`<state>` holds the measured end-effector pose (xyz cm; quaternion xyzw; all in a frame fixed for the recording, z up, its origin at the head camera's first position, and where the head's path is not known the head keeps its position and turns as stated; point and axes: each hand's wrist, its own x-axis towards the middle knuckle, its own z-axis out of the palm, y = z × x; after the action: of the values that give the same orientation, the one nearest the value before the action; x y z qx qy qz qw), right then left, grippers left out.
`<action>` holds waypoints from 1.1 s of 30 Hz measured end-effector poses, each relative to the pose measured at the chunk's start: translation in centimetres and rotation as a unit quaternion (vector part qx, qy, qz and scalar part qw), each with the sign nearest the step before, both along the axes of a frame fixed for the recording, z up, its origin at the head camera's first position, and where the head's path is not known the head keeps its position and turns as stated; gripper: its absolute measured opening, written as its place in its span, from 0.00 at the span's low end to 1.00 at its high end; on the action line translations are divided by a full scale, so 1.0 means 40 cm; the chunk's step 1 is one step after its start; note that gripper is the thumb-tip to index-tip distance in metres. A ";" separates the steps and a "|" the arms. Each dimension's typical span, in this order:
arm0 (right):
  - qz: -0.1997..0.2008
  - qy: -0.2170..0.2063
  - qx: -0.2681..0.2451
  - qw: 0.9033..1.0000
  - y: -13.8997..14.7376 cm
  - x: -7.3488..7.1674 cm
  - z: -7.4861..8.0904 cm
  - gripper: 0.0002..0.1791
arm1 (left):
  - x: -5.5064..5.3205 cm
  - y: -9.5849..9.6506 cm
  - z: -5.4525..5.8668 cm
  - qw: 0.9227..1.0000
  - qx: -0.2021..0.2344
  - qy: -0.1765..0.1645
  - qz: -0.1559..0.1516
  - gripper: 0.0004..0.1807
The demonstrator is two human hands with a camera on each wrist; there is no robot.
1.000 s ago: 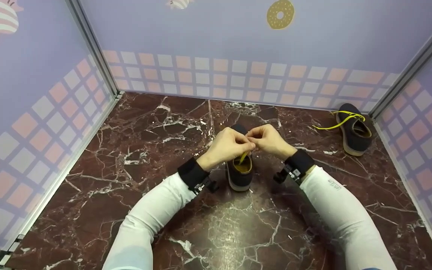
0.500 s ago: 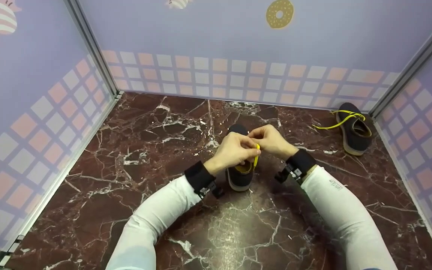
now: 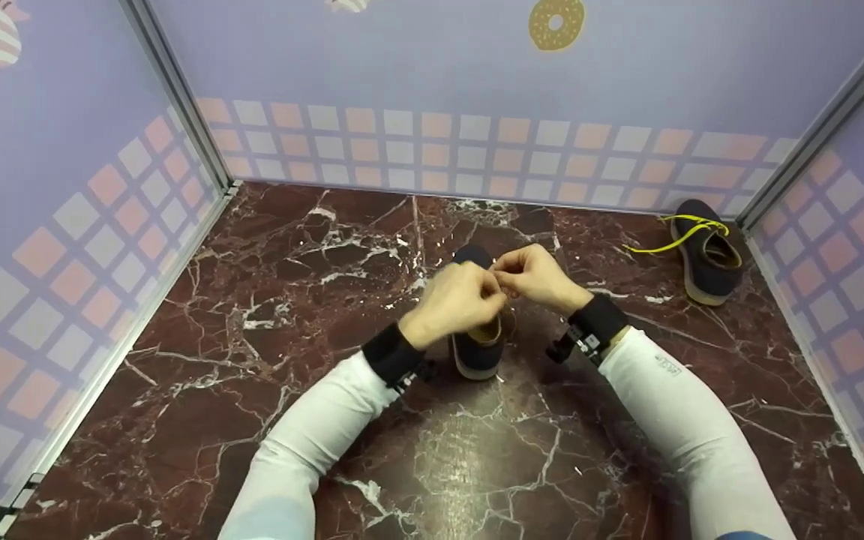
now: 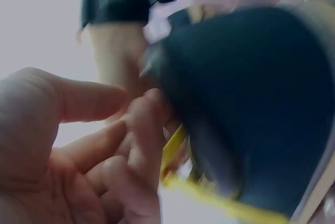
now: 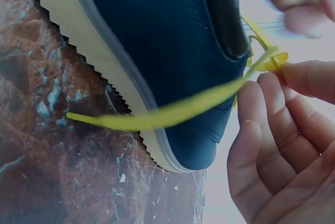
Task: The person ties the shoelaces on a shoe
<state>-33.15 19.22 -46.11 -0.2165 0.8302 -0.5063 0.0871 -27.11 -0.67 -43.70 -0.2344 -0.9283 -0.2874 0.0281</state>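
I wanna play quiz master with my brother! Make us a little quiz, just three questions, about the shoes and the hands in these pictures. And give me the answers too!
1. Pick one: what colour is the lace on the nearer shoe?
A) red
B) yellow
C) white

2. True or false: in the head view, the farther shoe stands to the right of the nearer shoe.

3. Fill the gap: in the right wrist view, the person's ____ hand pinches the lace.

Key:
1. B, yellow.
2. True.
3. Right: the right hand has it.
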 end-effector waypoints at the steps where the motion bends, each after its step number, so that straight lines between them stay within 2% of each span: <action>1: -0.002 -0.002 -0.003 1.000 -0.001 0.000 -0.001 0.10 | -0.007 -0.007 0.004 1.000 0.016 0.007 0.016 0.08; 5: -0.003 0.000 -0.014 1.000 -0.004 0.002 0.001 0.10 | -0.032 -0.030 0.001 0.996 0.046 0.037 0.072 0.08; 13: -0.010 0.049 -0.013 0.999 -0.012 0.002 0.002 0.08 | -0.061 -0.042 -0.033 0.994 0.055 0.022 0.090 0.09; 20: 0.002 0.066 -0.020 0.998 -0.013 0.001 0.000 0.08 | -0.070 -0.044 -0.045 0.992 0.082 0.010 0.092 0.09; 25: 0.005 0.055 -0.034 0.998 -0.015 0.005 -0.003 0.08 | -0.073 -0.046 -0.050 0.990 0.109 0.000 0.094 0.09; 33: -0.004 0.033 -0.036 0.999 -0.010 0.010 -0.013 0.09 | -0.085 -0.061 -0.066 0.986 0.153 -0.013 0.070 0.09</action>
<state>-32.76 18.83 -46.64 -0.2328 0.8147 -0.5287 0.0500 -30.52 -3.11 -46.35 -0.1582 -0.8878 -0.4264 0.0712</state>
